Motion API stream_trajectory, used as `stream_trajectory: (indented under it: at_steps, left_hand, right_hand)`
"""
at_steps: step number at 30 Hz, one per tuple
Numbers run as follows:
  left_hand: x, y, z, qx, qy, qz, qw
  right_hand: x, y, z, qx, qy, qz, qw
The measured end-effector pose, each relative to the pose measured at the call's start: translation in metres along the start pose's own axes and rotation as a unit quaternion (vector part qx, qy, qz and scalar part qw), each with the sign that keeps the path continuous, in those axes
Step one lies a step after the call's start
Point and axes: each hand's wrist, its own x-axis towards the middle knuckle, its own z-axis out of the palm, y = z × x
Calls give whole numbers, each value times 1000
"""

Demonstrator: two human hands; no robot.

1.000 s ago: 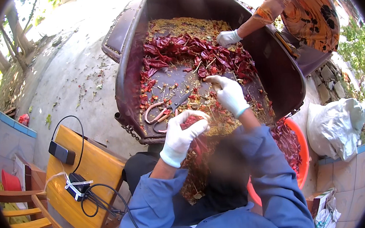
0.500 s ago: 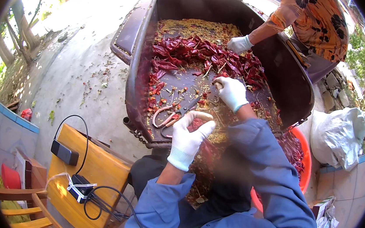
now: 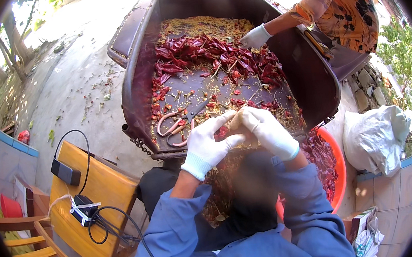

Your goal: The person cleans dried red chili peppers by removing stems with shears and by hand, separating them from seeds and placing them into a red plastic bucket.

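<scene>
Both my hands wear white gloves with stained fingertips and meet over the near edge of a dark metal cart bed (image 3: pixel 131 98). My left hand (image 3: pixel 207 145) is curled, with a dried red chili pepper (image 3: pixel 221 133) showing between thumb and fingers. Its fingertips touch those of my right hand (image 3: pixel 268 132), which is closed in a pinch; what it grips is hidden. Just beyond my left hand, scissors (image 3: pixel 197 110) with pink handles lie on the cart bed among stems and seeds. Farther in is a heap of dried red chilies (image 3: pixel 198 52).
A co-worker's gloved hand (image 3: pixel 255 37) reaches into the heap from the far right. An orange-red tub (image 3: pixel 339 165) of chilies stands by my right forearm. A white sack (image 3: pixel 375 137) is right of it. At left, a wooden bench (image 3: pixel 78 240) carries black devices with cables.
My right hand has come back from over the cart bed to meet my left hand's fingertips. The view has shifted, so the cart sits slightly farther left. The co-worker's hand stays at the heap.
</scene>
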Motion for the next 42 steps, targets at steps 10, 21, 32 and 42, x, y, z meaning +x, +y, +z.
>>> stream_trajectory:
  at_steps: [10,21,32,42]
  left_hand:
    - [-7,0,-3,49,-18,-35,998]
    - [-9,3,-6,15,19,40,999]
    - [-13,12,-6,-277,7,-108,955]
    - [-32,7,-6,-413,52,-134,899]
  right_hand:
    - [-12,6,11,-85,60,-89,991]
    - [-13,14,35,-123,197,-174,957]
    - [2,31,43,461,172,-11,870]
    - [-46,52,-29,148,332,-33,931]
